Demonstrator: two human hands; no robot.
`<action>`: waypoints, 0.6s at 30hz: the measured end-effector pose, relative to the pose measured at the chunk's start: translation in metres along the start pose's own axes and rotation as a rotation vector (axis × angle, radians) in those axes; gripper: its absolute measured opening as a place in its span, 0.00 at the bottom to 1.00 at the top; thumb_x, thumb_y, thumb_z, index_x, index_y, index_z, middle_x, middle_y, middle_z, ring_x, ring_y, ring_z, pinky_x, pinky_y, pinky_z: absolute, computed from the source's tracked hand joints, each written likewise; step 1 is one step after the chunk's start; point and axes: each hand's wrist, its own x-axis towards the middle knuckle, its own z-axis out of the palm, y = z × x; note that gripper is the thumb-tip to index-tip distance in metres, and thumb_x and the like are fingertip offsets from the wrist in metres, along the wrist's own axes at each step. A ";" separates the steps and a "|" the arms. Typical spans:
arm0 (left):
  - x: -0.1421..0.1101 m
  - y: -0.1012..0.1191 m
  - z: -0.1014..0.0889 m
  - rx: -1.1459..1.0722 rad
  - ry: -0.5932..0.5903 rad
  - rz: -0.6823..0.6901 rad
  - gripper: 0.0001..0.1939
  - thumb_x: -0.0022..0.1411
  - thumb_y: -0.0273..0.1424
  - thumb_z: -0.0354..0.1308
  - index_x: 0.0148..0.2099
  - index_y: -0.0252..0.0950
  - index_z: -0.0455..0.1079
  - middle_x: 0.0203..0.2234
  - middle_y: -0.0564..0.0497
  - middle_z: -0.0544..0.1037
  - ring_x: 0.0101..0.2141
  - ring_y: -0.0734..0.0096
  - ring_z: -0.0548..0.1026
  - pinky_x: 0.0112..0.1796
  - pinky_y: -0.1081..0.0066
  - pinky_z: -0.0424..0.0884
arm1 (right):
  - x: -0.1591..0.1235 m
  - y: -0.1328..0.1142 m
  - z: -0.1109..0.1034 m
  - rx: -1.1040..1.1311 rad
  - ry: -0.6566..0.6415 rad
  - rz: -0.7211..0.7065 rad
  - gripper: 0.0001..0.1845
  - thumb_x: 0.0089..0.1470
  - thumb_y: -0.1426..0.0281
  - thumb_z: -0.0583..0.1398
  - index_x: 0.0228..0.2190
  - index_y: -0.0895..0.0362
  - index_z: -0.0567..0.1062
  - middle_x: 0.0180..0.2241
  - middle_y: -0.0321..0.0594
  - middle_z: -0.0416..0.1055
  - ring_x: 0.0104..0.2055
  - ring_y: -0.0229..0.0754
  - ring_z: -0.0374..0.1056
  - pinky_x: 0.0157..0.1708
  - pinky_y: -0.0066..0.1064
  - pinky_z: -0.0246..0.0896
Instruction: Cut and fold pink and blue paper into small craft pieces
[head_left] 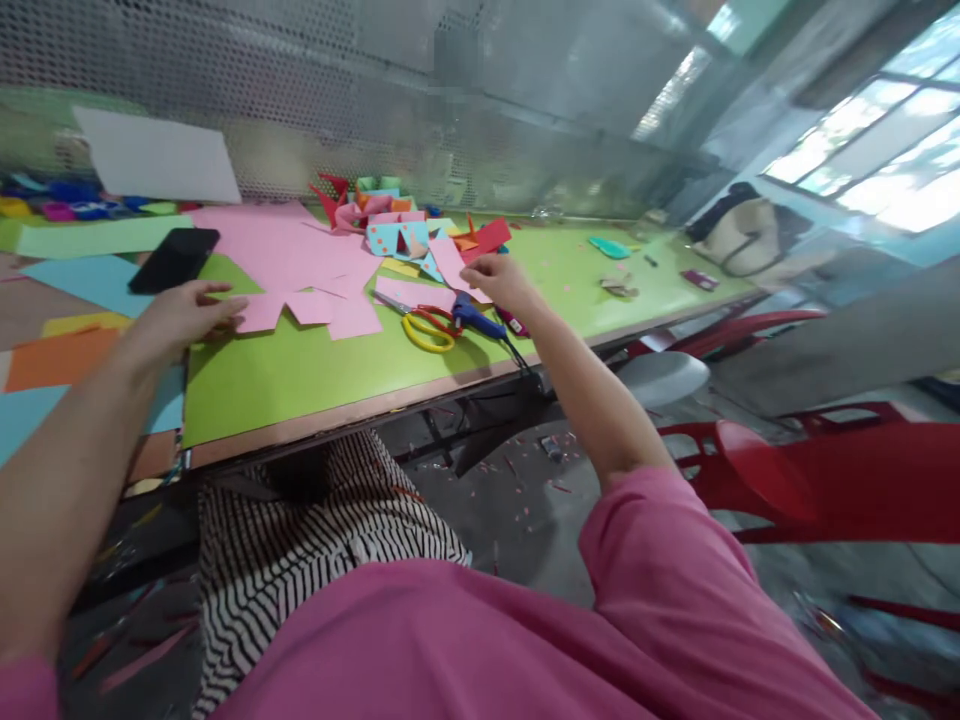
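Note:
My left hand (pixel 184 312) rests flat on the table, fingers stretched out over the edge of a large cut pink paper sheet (pixel 296 262). A black phone (pixel 174 259) lies just beyond it. My right hand (pixel 501 280) reaches over the green table cover (pixel 300 375) with fingers curled in a pinch on a small pink paper piece (pixel 452 262). Below that hand lie yellow-handled scissors (pixel 424 327) and a blue glue gun (pixel 478 319). A pile of folded coloured paper shapes (pixel 390 215) sits behind.
Coloured sheets in blue, orange and yellow (pixel 67 345) cover the left of the table. A white sheet (pixel 157 158) leans on the perforated metal wall. Red plastic chairs (pixel 810 480) stand to the right, a bag (pixel 739 235) at the table's far end. Paper scraps litter the floor.

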 end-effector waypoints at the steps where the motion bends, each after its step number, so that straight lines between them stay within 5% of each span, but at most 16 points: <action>1: 0.002 0.003 0.002 -0.042 -0.031 -0.037 0.16 0.64 0.34 0.63 0.53 0.37 0.70 0.27 0.54 0.76 0.26 0.74 0.71 0.28 0.75 0.63 | -0.004 0.000 0.004 -0.006 -0.039 -0.025 0.10 0.58 0.69 0.61 0.34 0.62 0.81 0.30 0.40 0.76 0.31 0.38 0.66 0.34 0.30 0.57; 4: -0.002 0.019 0.007 -0.135 -0.045 -0.128 0.10 0.60 0.27 0.66 0.44 0.38 0.74 0.23 0.56 0.74 0.25 0.75 0.68 0.26 0.74 0.57 | -0.007 -0.014 0.027 -0.001 -0.128 -0.155 0.14 0.58 0.67 0.61 0.43 0.61 0.80 0.36 0.42 0.78 0.36 0.41 0.69 0.40 0.32 0.62; 8: -0.011 0.030 0.007 -0.117 -0.039 0.059 0.08 0.60 0.23 0.62 0.42 0.36 0.73 0.26 0.57 0.74 0.28 0.74 0.69 0.31 0.73 0.62 | 0.009 -0.051 0.069 0.090 -0.299 -0.449 0.27 0.57 0.69 0.63 0.57 0.61 0.71 0.53 0.51 0.74 0.46 0.44 0.70 0.46 0.35 0.66; 11: -0.012 0.025 0.001 -0.072 -0.070 0.210 0.09 0.61 0.25 0.60 0.45 0.34 0.73 0.35 0.53 0.78 0.33 0.74 0.71 0.36 0.73 0.66 | 0.025 -0.076 0.095 0.208 -0.493 -0.656 0.30 0.54 0.71 0.65 0.59 0.58 0.68 0.61 0.51 0.67 0.55 0.44 0.68 0.52 0.36 0.66; 18: -0.008 0.007 -0.007 -0.045 -0.022 0.302 0.12 0.56 0.33 0.59 0.44 0.36 0.70 0.39 0.47 0.79 0.34 0.69 0.74 0.37 0.67 0.71 | 0.035 -0.097 0.122 0.283 -0.605 -0.642 0.19 0.55 0.73 0.63 0.49 0.57 0.72 0.53 0.46 0.73 0.43 0.39 0.73 0.46 0.34 0.68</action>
